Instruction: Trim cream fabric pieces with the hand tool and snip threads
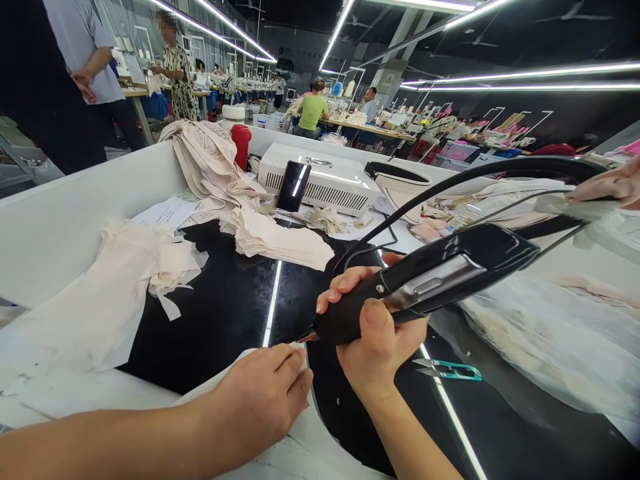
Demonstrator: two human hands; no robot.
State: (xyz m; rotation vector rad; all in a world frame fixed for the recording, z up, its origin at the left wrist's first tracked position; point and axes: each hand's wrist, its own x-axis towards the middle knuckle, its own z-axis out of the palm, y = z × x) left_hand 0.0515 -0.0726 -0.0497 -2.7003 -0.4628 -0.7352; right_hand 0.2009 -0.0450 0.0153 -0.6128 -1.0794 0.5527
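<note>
My right hand (373, 330) is closed round a black corded hand tool (440, 273) with a metal trigger plate; its tip points down at the edge of a pale fabric piece (295, 437). My left hand (263, 397) lies on that fabric beside the tip, fingers curled and pressing it onto the black glossy worktop (225, 313). The tool's black cable (480, 172) arcs up and to the right.
Small teal thread snips (450, 369) lie right of my wrist. Cream fabric scraps (280, 240) and heaps lie left and behind. A white machine box (325, 180) with a phone (293, 186) leaning on it stands at the back, beside a red flask (241, 143). Another person's hand (607, 183) shows far right.
</note>
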